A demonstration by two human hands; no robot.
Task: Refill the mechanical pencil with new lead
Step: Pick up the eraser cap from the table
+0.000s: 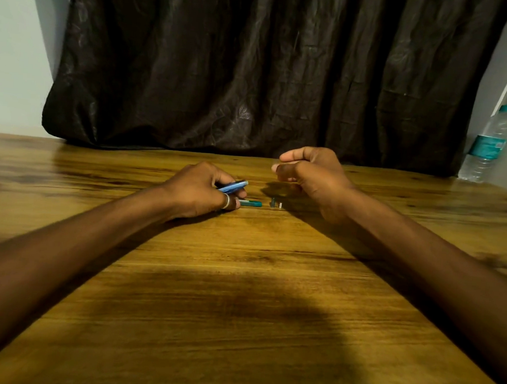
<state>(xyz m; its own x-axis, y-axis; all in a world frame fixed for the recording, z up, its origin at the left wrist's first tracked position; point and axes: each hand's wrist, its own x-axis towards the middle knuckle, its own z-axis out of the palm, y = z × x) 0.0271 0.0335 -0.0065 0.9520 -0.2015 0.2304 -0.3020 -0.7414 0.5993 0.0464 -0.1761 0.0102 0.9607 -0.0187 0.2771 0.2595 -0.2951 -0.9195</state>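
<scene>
Pencil half-hidden in left hand's clamped grip; right hand pinched, contents unclear.

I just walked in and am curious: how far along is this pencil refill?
Early to midway, it seems. Done: two small parts, probably the cap and eraser, lie on the table apart from the pencil. In hand: the left hand holds the blue pencil; the right hand hovers, fingers pinched, contents too small to tell. Left: lead from the teal case going in, then recapping.
</scene>
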